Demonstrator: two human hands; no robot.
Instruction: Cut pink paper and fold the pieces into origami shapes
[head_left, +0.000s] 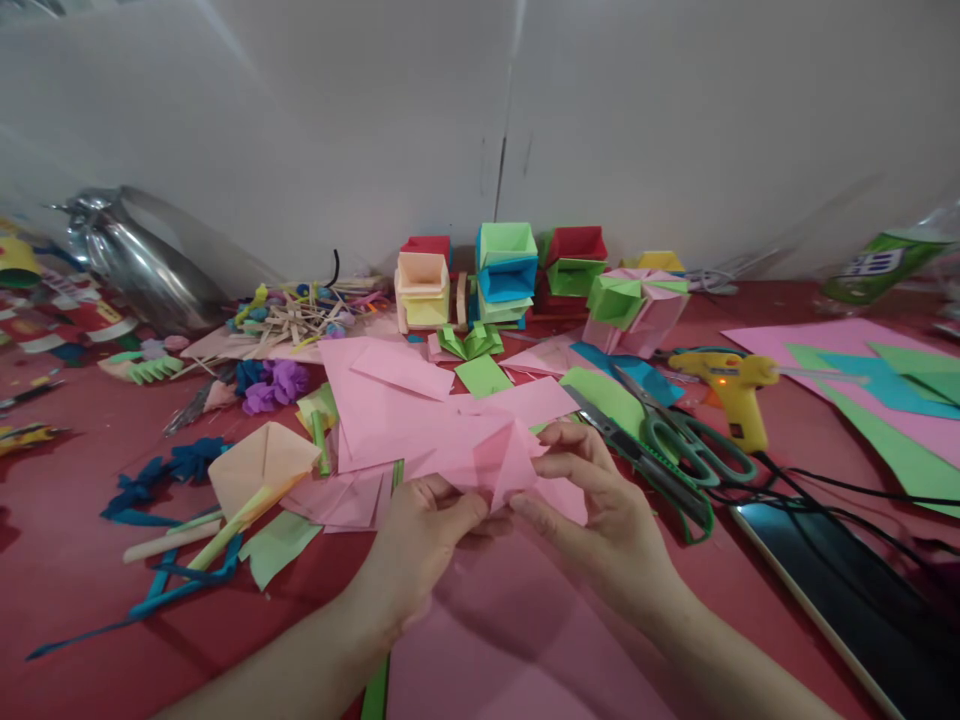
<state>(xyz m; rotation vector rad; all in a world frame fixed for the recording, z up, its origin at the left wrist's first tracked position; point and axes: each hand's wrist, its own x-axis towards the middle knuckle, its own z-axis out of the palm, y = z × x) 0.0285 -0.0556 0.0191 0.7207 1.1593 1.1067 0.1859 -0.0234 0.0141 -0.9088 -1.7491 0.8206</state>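
Note:
Both hands hold a small folded piece of pink paper [504, 462] up in front of me, its top coming to a point. My left hand [427, 530] pinches its lower left edge between thumb and fingers. On the other side my right hand [589, 510] grips it with thumb and bent fingers. Pink sheets [390, 405] lie just behind the hands, and a large pink sheet [517, 640] spreads beneath them. A green-edged utility knife [637, 450] and scissors [694, 445] rest to the right of my right hand.
A yellow glue gun [724, 385] with a lit orange lamp stands at right, its cord near a phone-like dark device [840, 600]. Folded paper boxes [506, 275] stand along the wall. A metal jug [142, 260] is back left; sticks [300, 315] and paper scraps [262, 470] lie left.

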